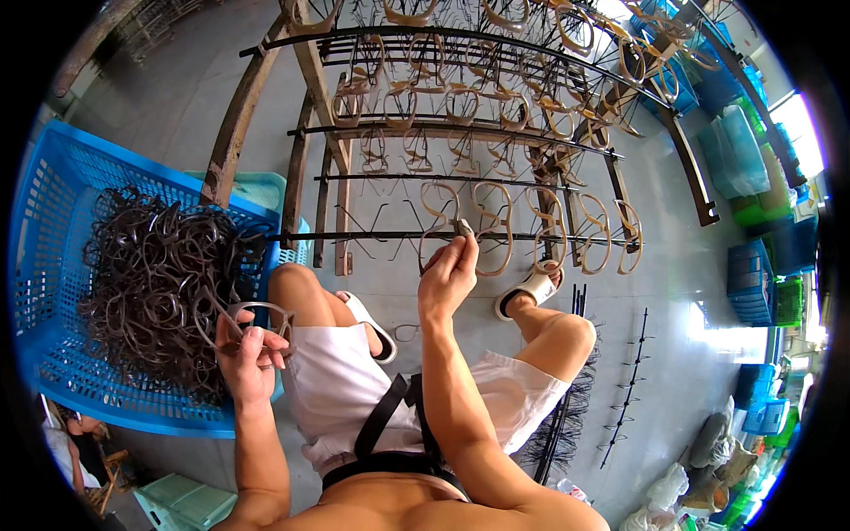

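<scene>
My left hand is closed on a greyish eyeglass frame, its fingers around one part of the rim. That frame hangs over the edge of a blue basket heaped with dark eyeglass frames. My right hand reaches up to a black rod and pinches a tan eyeglass frame near its middle. Something pale covers a fingertip there. To the right of this hand, several tan frames hang on the same rod; thin wire prongs stick out along its left part.
A wooden rack carries more rods of frames farther off. One frame lies on the floor between my feet. Bundled black rods and a single pronged rod lie at right. Blue crates stand beyond.
</scene>
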### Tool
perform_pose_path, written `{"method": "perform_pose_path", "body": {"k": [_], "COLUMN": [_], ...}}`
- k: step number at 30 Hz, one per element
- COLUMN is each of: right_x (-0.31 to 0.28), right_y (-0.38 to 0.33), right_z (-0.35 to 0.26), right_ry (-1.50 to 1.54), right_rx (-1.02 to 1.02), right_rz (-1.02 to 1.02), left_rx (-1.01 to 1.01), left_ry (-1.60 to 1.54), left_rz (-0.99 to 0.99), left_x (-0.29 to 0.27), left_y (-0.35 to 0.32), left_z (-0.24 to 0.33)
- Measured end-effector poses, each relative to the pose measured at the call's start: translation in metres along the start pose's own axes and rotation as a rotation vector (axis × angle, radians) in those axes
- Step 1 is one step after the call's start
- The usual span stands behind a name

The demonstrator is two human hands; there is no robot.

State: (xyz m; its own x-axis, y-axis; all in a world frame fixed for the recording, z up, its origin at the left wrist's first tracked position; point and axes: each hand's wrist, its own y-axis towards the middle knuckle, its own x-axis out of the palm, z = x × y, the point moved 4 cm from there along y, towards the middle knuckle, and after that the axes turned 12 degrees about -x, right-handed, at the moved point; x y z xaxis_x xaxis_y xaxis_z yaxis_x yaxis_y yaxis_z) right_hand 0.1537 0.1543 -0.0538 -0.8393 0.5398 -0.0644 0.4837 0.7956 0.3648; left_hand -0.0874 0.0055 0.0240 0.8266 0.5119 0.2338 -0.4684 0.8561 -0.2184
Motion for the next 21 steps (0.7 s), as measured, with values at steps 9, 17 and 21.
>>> {"method": "perform_pose_path", "body": {"k": [9,17,21], "right_x": [0.012,0.021,0.02], "right_y": [-0.005,-0.01,-0.009], "right_z": [-0.012,-0.014,-0.015], "right_ry": [0.48,0.51,0.45], "right_rx": [0.259,0.281,0.291], "right_rz": [0.079,0.183,0.113], "left_rx": [-0.057,-0.004,-0.028], "left_ry": [0.087,0.309,0.355], "left_rz": [0.052,0.222,0.229], "left_x": [-0.011,-0.018,-0.027], "left_y": [0.005,0.009,0.01], "left_z": [-0.003,0.005,0.003]}}
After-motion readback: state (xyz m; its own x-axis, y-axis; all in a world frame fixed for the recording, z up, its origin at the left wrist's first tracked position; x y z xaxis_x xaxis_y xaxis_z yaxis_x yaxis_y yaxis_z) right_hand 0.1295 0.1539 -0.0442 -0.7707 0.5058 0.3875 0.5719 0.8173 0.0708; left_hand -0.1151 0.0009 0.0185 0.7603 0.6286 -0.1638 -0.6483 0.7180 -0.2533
